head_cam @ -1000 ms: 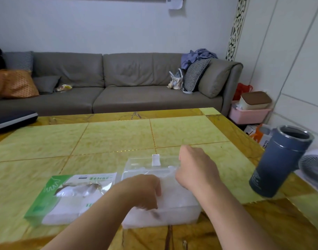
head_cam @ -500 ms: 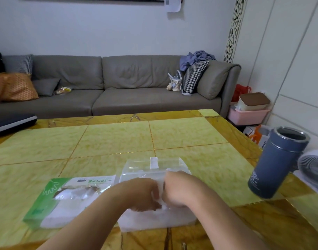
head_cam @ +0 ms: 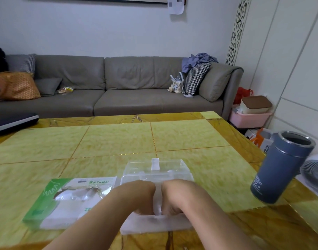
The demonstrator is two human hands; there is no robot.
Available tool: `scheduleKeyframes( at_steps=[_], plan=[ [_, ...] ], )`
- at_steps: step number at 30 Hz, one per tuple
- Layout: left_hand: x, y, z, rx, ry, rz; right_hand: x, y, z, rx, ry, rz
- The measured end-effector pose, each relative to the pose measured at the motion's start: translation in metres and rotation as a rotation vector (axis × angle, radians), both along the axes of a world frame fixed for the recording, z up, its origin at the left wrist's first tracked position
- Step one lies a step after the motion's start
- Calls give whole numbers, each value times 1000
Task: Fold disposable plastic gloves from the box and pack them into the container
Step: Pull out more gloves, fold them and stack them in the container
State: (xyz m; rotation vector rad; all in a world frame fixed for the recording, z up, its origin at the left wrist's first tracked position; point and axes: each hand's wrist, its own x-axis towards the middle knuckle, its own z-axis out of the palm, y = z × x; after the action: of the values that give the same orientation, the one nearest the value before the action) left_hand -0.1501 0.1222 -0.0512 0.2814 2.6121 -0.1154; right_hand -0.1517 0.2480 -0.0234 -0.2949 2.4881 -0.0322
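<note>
Both fists in container [head_cam: 154, 224] | left hand [head_cam: 138, 197] curled | right hand [head_cam: 176, 197] curled | contents unclear

Two bare forearms come in from the bottom edge and meet in the middle. The left hand [head_cam: 140, 196] and the right hand [head_cam: 175, 195] are side by side, almost touching, with the backs facing up and the wrists bent downward. The fingers of both hands are curled under and point down, so their tips are mostly hidden. What they grip cannot be seen clearly
</note>
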Motion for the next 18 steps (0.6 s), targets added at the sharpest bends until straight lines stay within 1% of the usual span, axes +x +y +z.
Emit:
scheduleKeyframes(
  at_steps=[3, 10, 12, 16, 18],
  plan=[
    [-2, -4, 0, -24, -72, -36, 0, 0, 1, 17, -18, 31],
    [-2, -4, 7, -83, -131, -66, 0, -2, -1, 55, -27, 87],
    [0, -2, 5, -61, -106, -53, -1, -1, -2, 55, -20, 90],
    [7, -2, 7, 42, 43, 15, -1, 0, -3, 53, -8, 93],
    [7, -1, 9, 86, 73, 24, -2, 0, -4, 41, -13, 87]
  ],
)
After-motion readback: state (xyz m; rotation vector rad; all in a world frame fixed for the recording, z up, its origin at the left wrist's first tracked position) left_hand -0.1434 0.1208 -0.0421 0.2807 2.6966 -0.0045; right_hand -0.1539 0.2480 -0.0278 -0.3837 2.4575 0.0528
